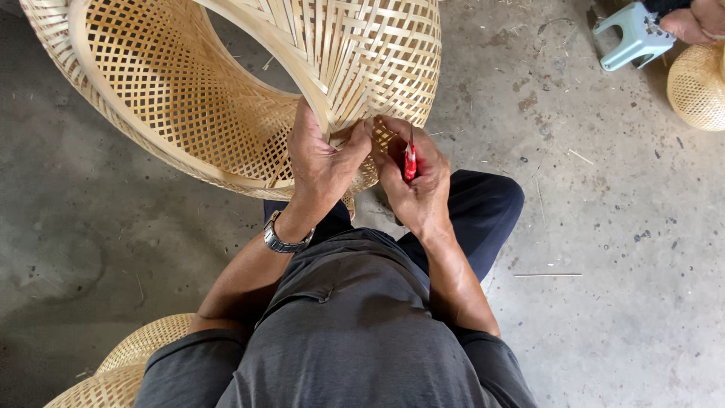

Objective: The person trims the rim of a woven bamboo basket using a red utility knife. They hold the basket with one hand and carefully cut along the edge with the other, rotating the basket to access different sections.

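A large open-weave bamboo basket [189, 98] lies tilted on its side in front of me, its mouth facing me. My left hand [321, 162], with a metal watch at the wrist, grips the basket's thick rim where it meets the woven wall. My right hand [415, 177] is closed around a small red-handled tool [409, 160], whose thin tip points up at the weave next to the rim. The two hands nearly touch.
I sit over a grey concrete floor [604, 264] strewn with bamboo slivers. Another woven basket [128, 363] lies at lower left. At upper right are a pale green plastic stool [634, 34], a small round basket [695, 87] and another person's hand [698, 19].
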